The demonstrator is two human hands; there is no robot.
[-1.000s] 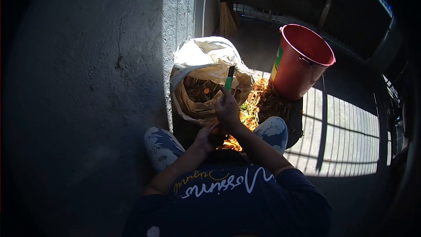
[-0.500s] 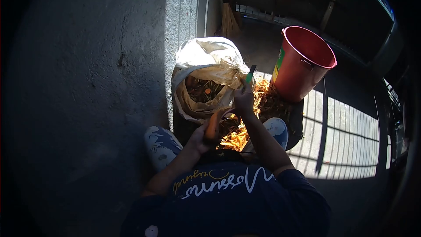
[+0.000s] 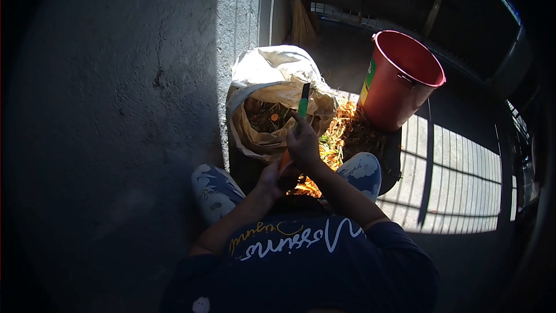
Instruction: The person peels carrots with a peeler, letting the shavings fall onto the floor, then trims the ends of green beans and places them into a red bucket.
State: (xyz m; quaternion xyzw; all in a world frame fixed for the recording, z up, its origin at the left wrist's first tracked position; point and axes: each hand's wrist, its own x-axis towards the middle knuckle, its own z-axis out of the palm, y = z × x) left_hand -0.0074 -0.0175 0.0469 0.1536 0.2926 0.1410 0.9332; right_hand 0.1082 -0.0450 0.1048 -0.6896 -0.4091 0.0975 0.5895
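Note:
My left hand (image 3: 268, 184) is closed around a carrot (image 3: 285, 161), which points up and away from my lap. Just above it, my right hand (image 3: 303, 144) grips a slim green tool (image 3: 303, 105) with a dark end, held almost upright. The tool's lower part is hidden by my fingers, so its working end cannot be made out. Beyond both hands an off-white sack (image 3: 278, 61) lies with its mouth towards me, holding dark scraps and a round orange slice (image 3: 274, 117). Orange peelings (image 3: 307, 187) are strewn between my knees and beside the sack.
A red bucket (image 3: 399, 90) stands at the right behind the peelings. A rough grey wall (image 3: 133, 93) rises close on the left. In the back, a straw broom (image 3: 302, 20) leans near the corner. Barred sunlight falls on the floor (image 3: 452, 179) at right.
My right hand has moved left and down, closer to the carrot, and the green tool has swung more upright. The carrot is now more covered by my hands.

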